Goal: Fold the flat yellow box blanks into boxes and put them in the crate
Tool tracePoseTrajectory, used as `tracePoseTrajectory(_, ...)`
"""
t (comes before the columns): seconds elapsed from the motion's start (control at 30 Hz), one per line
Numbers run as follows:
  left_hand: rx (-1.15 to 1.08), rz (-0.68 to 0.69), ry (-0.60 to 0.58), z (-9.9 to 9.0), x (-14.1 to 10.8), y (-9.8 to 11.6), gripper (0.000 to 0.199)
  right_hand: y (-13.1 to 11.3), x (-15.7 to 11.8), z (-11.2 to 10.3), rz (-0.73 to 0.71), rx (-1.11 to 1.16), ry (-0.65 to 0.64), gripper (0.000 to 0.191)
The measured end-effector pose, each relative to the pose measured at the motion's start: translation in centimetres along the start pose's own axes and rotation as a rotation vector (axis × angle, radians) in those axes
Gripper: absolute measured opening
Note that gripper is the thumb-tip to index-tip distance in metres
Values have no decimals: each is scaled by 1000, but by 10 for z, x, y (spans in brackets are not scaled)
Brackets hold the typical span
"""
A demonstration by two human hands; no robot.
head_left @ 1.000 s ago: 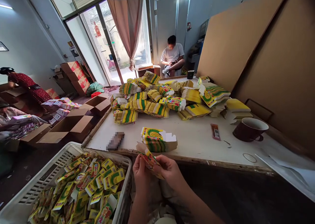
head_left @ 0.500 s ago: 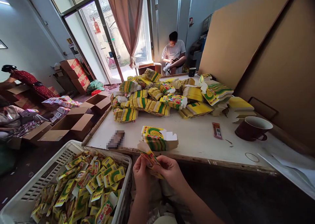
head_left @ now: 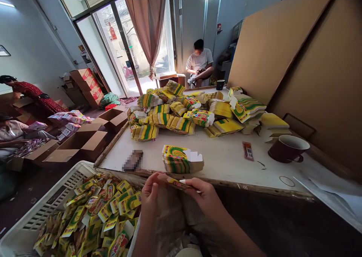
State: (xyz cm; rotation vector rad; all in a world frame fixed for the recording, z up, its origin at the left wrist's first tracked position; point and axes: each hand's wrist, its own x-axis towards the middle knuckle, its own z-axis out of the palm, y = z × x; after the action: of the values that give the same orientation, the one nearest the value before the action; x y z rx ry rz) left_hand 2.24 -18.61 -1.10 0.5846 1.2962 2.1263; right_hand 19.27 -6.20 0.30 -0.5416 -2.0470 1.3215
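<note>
In front of the table edge, a small yellow carton with red and green print lies level between my two hands, seen nearly edge-on. My right hand pinches its right end, where a white flap shows by the fingertips. The fingers of my left hand curl at the carton's left end, thumb raised; part of that contact is hidden. Just beyond, on the table, stands a stack of flat yellow cartons. Left of my left hand, a white plastic basket holds many yellow cartons.
A heap of bundled cartons covers the back of the white table. A mug, a small packet and a blurred object lie on it. Cardboard boxes stand left. Several people are further off.
The carton has turned from upright and tilted to nearly level. My left hand has moved left and slightly up; my right hand has shifted a little right.
</note>
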Motion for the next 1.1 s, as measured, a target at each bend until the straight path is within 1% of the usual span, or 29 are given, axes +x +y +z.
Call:
tracePoseTrajectory(0.07, 129, 39, -166, -5, -1, 18, 75, 1, 0, -10, -155, -230, 33, 23)
tracePoseTrajectory(0.1, 239, 42, -243, -5, -3, 26, 82, -1, 0, -14, -223, -332, 17, 24)
tracePoseTrajectory(0.17, 507, 8, -368, 2, -9, 35, 92, -5, -1, -15, -332, -463, -77, 27)
tracePoseTrajectory(0.2, 623, -21, -422, 7, -12, 35, 95, -7, -3, -14, -376, -482, -135, 28)
tracePoseTrajectory(0.23, 706, -46, -466, 13, -16, 32, 93, -9, -4, -12, -410, -475, -177, 29)
tracePoseTrajectory(0.27, 757, -57, -493, 19, -19, 28, 87, -10, -6, -10, -430, -446, -182, 28)
tracePoseTrajectory(0.3, 786, -54, -499, 25, -21, 22, 76, -9, -8, -7, -423, -398, -140, 30)
tracePoseTrajectory(0.33, 804, -43, -482, 29, -23, 15, 65, -6, -9, -3, -383, -333, -56, 39)
tracePoseTrajectory(0.37, 817, -24, -447, 32, -25, 9, 57, -2, -10, 1, -310, -251, 49, 52)
tracePoseTrajectory(0.4, 827, 1, -406, 34, -26, 4, 54, 4, -11, 6, -214, -150, 146, 63)
tracePoseTrajectory(0.43, 837, 24, -379, 36, -27, 0, 55, 9, -11, 12, -107, -27, 208, 70)
tracePoseTrajectory(0.47, 845, 43, -374, 36, -28, -3, 58, 14, -11, 19, 5, 115, 226, 70)
tracePoseTrajectory(0.53, 840, 77, -402, 38, -31, -7, 65, 22, -10, 32, 206, 412, 155, 62)
tracePoseTrajectory(0.6, 821, 110, -432, 39, -33, -7, 72, 25, -9, 42, 337, 629, 58, 53)
tracePoseTrajectory(0.63, 816, 128, -443, 40, -34, -7, 73, 26, -8, 45, 369, 681, 33, 50)
tracePoseTrajectory(0.7, 830, 167, -460, 39, -35, -7, 69, 26, -7, 44, 380, 694, 23, 49)
tracePoseTrajectory(0.8, 878, 197, -459, 37, -33, -9, 57, 24, -6, 37, 336, 628, -17, 60)
tracePoseTrajectory(0.87, 890, 151, -475, 35, -31, -12, 55, 22, -9, 33, 252, 527, -82, 67)
tracePoseTrajectory(0.93, 886, 102, -483, 33, -29, -16, 55, 18, -13, 31, 125, 357, -135, 65)
tracePoseTrajectory(1.0, 857, 98, -444, 33, -28, -21, 58, 15, -16, 30, 11, 180, -167, 56)
tracePoseTrajectory(1.07, 825, 132, -349, 32, -29, -25, 61, 14, -16, 29, -49, 75, -164, 47)
tracePoseTrajectory(1.1, 822, 149, -297, 31, -30, -26, 62, 15, -15, 29, -65, 53, -142, 44)
